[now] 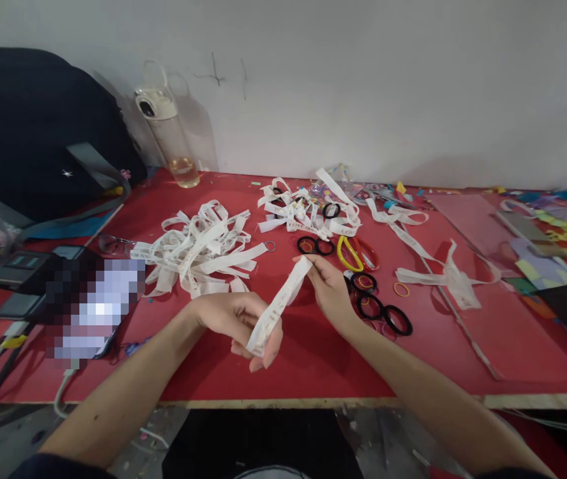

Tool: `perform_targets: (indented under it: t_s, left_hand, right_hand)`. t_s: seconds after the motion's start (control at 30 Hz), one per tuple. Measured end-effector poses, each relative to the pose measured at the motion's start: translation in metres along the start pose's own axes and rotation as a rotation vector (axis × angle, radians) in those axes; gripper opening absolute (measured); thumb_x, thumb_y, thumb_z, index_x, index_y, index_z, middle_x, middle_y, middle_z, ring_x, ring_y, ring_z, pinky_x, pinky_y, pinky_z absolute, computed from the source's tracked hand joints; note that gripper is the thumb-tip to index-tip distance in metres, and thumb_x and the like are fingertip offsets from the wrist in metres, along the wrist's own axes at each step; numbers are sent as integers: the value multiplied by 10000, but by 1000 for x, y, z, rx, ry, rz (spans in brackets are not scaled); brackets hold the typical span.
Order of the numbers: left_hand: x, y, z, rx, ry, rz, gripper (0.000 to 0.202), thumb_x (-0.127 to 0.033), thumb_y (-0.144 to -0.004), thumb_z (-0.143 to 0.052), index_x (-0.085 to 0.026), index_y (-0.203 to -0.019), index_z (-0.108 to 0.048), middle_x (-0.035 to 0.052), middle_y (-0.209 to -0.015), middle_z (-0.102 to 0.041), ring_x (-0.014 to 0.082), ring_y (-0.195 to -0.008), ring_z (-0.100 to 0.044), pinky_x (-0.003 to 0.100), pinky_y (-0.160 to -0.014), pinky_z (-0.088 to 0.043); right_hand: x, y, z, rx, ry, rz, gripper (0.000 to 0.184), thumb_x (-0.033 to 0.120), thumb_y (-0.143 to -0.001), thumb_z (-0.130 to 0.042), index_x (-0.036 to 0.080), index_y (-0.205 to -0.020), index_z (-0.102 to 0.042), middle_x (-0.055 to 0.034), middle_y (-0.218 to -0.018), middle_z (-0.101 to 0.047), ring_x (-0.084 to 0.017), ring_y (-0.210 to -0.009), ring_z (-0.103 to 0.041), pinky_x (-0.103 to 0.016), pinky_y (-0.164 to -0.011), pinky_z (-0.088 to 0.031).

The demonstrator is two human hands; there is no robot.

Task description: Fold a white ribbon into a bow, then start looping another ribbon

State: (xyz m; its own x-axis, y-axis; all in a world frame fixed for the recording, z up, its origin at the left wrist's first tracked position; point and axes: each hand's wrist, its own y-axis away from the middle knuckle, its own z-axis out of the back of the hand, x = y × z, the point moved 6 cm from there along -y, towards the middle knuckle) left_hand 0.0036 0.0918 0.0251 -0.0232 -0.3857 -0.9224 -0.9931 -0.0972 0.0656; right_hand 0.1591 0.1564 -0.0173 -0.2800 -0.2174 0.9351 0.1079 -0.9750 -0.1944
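A short strip of white printed ribbon (279, 304) is stretched between my two hands above the red table (313, 359). My left hand (236, 324) is closed on its lower end, fingers curled round it. My right hand (327, 285) pinches its upper end between thumb and fingers. Just right of my right hand lie several black hair ties (380, 309). A pile of cut white ribbon strips (201, 249) lies beyond my left hand. A second ribbon pile (308, 209) with hair ties sits further back.
Scissors with yellow and red handles (356, 253) lie behind my right hand. A clear bottle (171, 140) stands by the wall. A dark bag (28, 133) and phones (24, 273) fill the left. Long ribbon lengths (443, 269) and coloured paper scraps (553, 239) lie right.
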Motion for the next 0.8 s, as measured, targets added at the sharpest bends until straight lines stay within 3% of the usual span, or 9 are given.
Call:
perform_targets:
  t_s: [0.07, 0.13, 0.23, 0.33, 0.5, 0.67, 0.8]
  left_hand:
    - [-1, 1, -5, 48, -20, 13, 203, -340, -817, -679, -148, -874, -710, 91, -710, -641, 110, -532, -470, 253, -504, -373]
    - [-1, -1, -8, 76, -31, 26, 223, -349, -821, -671, -144, -902, -704, 99, -726, -646, 117, -542, -478, 253, -502, -375]
    - [2, -7, -7, 57, 18, 2, 247, -359, -841, -639, -130, -921, -682, 95, -739, -636, 105, -527, -465, 238, -476, -347]
    - [6, -12, -4, 28, 57, -21, 225, -310, -843, -635, -119, -960, -663, 74, -733, -626, 83, -498, -435, 216, -464, -336]
    - [8, -13, -1, -16, 57, -30, 215, -275, -832, -637, -114, -975, -651, 52, -718, -621, 77, -503, -436, 199, -472, -338]
    - [10, -15, -1, -21, 74, -23, 253, -283, -821, -645, -114, -1010, -644, 53, -735, -625, 82, -525, -463, 192, -478, -346]
    - [12, -16, 0, -18, 92, -45, 259, -308, -838, -626, -121, -1016, -641, 45, -732, -616, 77, -525, -453, 195, -483, -329]
  right_hand:
    - [2, -1, -9, 95, 92, 95, 235, 279, -961, -418, 213, -1069, -616, -73, -1028, -698, -206, -926, -650, -367, -820, -531]
    - [11, -1, -23, 222, 232, 315, 204, 226, -959, -416, 205, -1021, -610, -99, -1188, -651, -223, -1112, -594, -429, -969, -478]
    - [18, 0, -45, 366, 440, 536, 200, 209, -966, -395, 181, -942, -592, -114, -1412, -498, -246, -1395, -344, -493, -1114, -356]
    - [17, -2, -55, 386, 597, 540, 237, 213, -981, -353, 162, -968, -585, -142, -1399, -505, -245, -1401, -341, -488, -1102, -380]
    - [22, -2, -50, 293, 671, 515, 256, 246, -995, -342, 176, -1008, -588, -125, -1170, -635, -235, -1192, -539, -464, -1017, -457]
    - [22, -4, -50, 317, 706, 557, 264, 227, -990, -339, 156, -959, -592, -148, -1355, -525, -246, -1360, -390, -470, -1094, -397]
    - [19, -12, -41, 267, 742, 508, 240, 230, -981, -372, 156, -987, -601, -128, -1197, -631, -249, -1253, -502, -467, -1058, -431]
